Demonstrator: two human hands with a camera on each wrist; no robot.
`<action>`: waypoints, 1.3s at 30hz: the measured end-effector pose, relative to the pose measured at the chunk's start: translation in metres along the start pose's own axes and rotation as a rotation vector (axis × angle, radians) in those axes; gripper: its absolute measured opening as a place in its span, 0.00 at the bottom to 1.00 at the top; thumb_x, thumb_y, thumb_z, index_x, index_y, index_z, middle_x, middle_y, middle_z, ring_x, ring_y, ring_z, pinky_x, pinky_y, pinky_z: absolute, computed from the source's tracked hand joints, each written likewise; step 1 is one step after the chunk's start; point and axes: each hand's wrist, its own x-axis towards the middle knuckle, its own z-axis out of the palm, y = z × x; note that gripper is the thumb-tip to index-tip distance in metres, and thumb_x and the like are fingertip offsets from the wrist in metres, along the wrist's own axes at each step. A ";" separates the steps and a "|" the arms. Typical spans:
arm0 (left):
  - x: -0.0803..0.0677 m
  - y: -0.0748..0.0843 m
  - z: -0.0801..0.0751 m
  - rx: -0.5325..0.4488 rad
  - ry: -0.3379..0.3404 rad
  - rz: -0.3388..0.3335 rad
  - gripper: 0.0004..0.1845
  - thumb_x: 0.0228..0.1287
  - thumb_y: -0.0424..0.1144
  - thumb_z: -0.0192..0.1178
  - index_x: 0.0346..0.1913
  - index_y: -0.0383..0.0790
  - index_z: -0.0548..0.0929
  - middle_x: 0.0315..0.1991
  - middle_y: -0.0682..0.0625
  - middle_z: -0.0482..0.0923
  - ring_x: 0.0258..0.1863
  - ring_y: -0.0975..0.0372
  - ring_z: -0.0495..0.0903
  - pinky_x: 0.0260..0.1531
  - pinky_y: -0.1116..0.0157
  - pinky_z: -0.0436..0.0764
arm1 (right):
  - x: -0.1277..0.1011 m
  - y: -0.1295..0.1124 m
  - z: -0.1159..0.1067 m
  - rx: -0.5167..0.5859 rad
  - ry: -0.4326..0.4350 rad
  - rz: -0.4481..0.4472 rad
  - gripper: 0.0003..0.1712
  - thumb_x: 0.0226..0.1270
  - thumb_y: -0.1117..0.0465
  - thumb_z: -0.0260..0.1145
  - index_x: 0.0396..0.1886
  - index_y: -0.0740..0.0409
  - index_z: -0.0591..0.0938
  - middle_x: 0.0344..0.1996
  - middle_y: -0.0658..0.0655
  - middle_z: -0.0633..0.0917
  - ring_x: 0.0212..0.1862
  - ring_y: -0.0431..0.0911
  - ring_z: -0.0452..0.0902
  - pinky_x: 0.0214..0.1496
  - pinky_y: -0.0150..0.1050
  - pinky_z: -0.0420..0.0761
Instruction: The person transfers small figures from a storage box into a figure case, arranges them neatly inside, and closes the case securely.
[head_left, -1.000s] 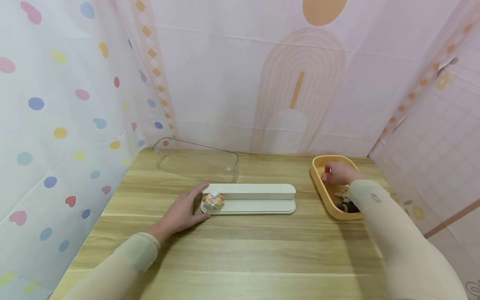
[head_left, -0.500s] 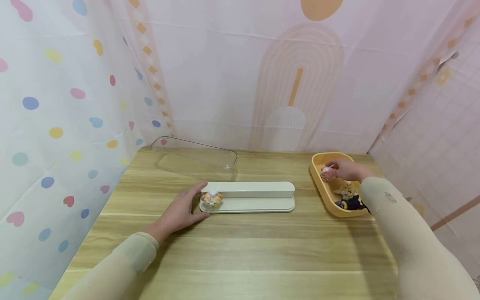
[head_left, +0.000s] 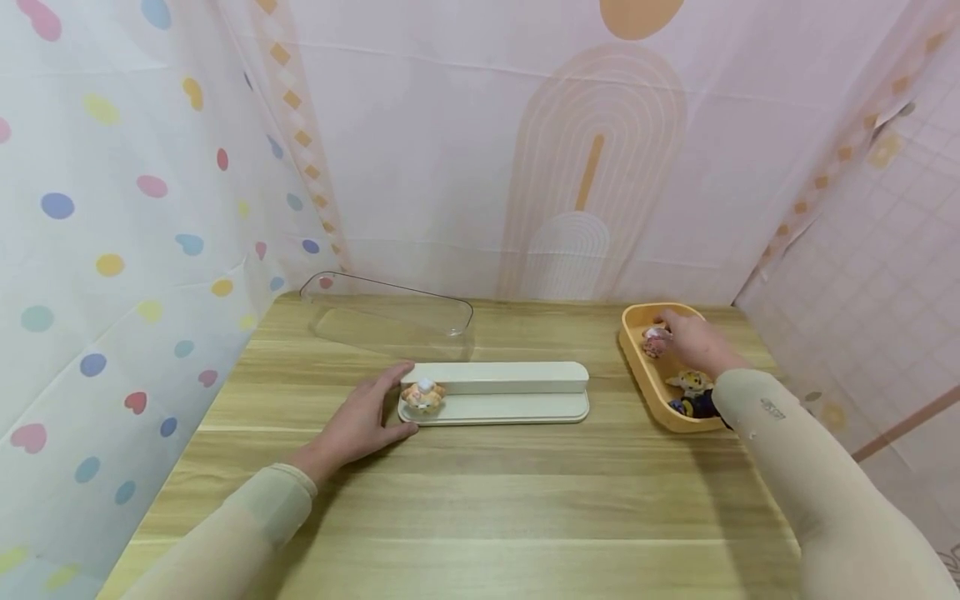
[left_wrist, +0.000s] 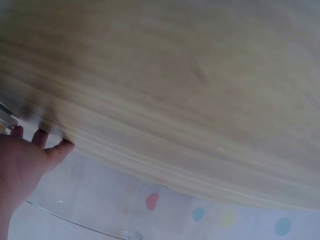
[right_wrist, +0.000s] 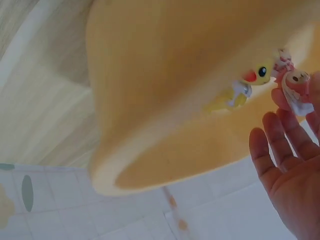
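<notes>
In the head view, my left hand [head_left: 365, 422] spans the left end of a cream stepped display stand [head_left: 517, 408], thumb at the front corner and fingertips at the back. A small orange-and-white figurine [head_left: 424, 396] sits on the stand's lower step, beside that hand. Over the yellow-orange tray [head_left: 637, 367], my right hand [head_left: 693, 342] pinches a pink-and-white figurine [right_wrist: 295, 85] between thumb and finger, its other fingers extended in the right wrist view. Further toward the front of the tray lie a yellow figurine [head_left: 690, 382] and a dark one [head_left: 696, 405], partly covered by the sleeve.
A clear plastic cover [head_left: 390, 321] stands at the back left of the wooden table [head_left: 480, 508]. Patterned cloth [head_left: 450, 167] hangs close behind the table and along both sides.
My right hand has tilted the pink-and-white figurine and brought it more into view, still at the tray. My left hand stays on the stand. The head view has shifted slightly.
</notes>
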 end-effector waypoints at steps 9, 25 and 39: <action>-0.002 0.000 0.002 -0.011 -0.004 -0.005 0.54 0.60 0.47 0.81 0.83 0.50 0.59 0.74 0.38 0.76 0.69 0.34 0.77 0.68 0.32 0.76 | 0.000 0.002 0.006 -0.044 0.019 0.064 0.31 0.73 0.55 0.74 0.67 0.64 0.74 0.54 0.74 0.87 0.55 0.70 0.85 0.55 0.68 0.83; -0.002 0.001 0.003 -0.005 -0.008 0.002 0.54 0.60 0.48 0.81 0.83 0.50 0.59 0.73 0.37 0.76 0.67 0.35 0.78 0.66 0.33 0.78 | -0.004 0.000 0.007 0.028 0.133 0.004 0.21 0.72 0.57 0.72 0.52 0.66 0.77 0.40 0.69 0.87 0.39 0.59 0.82 0.46 0.60 0.83; -0.001 0.000 -0.001 -0.005 -0.010 -0.002 0.53 0.61 0.47 0.80 0.84 0.49 0.59 0.74 0.37 0.76 0.67 0.34 0.77 0.67 0.32 0.76 | -0.030 -0.041 -0.046 0.277 0.207 0.018 0.26 0.69 0.52 0.77 0.53 0.61 0.74 0.58 0.79 0.85 0.59 0.71 0.82 0.54 0.61 0.80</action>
